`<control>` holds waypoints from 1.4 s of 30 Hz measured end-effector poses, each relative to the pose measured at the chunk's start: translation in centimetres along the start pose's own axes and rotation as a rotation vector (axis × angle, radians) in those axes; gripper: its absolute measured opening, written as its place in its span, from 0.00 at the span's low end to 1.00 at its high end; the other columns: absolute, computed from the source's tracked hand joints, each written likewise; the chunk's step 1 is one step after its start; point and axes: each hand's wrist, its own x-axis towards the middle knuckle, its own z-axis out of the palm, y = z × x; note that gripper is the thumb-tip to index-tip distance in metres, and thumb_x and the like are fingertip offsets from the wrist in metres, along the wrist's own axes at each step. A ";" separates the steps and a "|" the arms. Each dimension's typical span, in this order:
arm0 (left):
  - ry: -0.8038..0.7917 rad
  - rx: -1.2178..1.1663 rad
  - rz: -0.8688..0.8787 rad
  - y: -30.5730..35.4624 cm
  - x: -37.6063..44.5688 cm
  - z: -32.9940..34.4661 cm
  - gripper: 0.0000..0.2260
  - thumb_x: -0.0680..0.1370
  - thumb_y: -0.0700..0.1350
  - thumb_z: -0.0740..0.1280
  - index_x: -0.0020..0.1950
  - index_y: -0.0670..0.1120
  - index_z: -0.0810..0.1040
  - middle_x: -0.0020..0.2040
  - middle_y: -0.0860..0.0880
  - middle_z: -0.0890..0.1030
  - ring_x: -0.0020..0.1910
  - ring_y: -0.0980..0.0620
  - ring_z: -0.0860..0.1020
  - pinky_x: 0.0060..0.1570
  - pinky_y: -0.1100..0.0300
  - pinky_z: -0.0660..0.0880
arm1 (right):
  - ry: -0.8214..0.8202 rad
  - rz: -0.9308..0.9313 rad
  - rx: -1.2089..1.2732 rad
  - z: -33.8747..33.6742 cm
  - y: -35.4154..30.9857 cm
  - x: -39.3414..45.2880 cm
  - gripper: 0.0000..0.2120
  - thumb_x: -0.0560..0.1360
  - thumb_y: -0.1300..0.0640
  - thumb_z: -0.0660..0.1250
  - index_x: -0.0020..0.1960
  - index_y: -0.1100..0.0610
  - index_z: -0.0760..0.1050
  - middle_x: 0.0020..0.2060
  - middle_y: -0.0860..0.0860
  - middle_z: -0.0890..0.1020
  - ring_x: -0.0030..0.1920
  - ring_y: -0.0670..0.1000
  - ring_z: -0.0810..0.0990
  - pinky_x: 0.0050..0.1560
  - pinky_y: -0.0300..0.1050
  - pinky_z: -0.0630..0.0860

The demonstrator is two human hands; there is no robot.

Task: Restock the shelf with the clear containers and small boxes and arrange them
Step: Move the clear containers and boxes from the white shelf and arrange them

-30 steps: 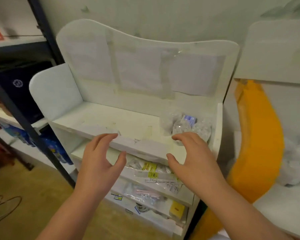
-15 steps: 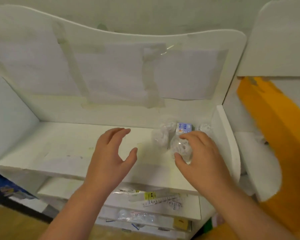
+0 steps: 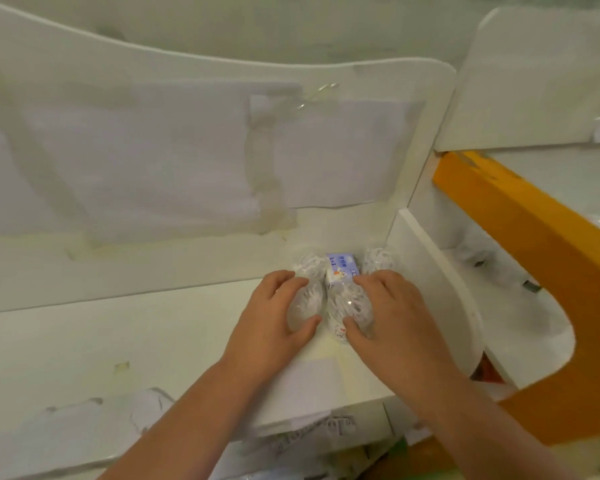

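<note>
Both hands on clear containers, right rear corner of shelf [image 3: 153, 341].

Left hand [image 3: 269, 323]: grip curled round left clear container [image 3: 307, 299], thumb at near end, fingers over far end. Right hand [image 3: 392, 320]: grip clamped likewise on right clear container [image 3: 349, 306]. Containers side by side, almost touching, long axes running front to back. Small box [image 3: 340, 268] just behind, between two further containers; nearer right hand's fingertips, so probably that hand's job. Room for spreading lies leftward along shelf.
</note>
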 end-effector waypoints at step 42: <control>0.223 -0.132 0.103 17.0 -7.8 -1.5 0.22 0.70 0.50 0.73 0.64 0.54 0.75 0.60 0.56 0.73 0.62 0.59 0.72 0.59 0.61 0.72 | 0.125 0.017 0.367 -11.3 5.3 -16.7 0.29 0.73 0.42 0.70 0.68 0.32 0.58 0.64 0.32 0.65 0.65 0.38 0.66 0.64 0.42 0.72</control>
